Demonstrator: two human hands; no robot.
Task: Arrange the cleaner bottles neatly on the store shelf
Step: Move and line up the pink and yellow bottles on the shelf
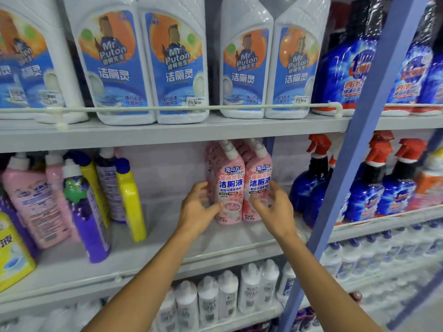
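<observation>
Gripping pink bottles point(231, 188) | left hand point(197, 212); right hand point(275, 209) blurred | shelf point(163, 226) gap leftward

Large white jugs point(119, 68) with blue-and-orange labels stand in a row on the upper shelf point(167, 134), behind a thin white guard rail point(167, 108); dark blue bottles point(345, 68) stand to their right; a blue upright post point(347, 164) crosses the right side; blue spray bottles point(311, 185) with red triggers stand beside it; a yellow bottle point(130, 200) and a purple bottle point(88, 212) lean at left; small white bottles point(227, 293) fill the shelf below.

Grey store shelf point(167, 137), white guard rail point(191, 108) along its edge; blue upright post point(360, 130), pale back panel point(167, 168)
</observation>
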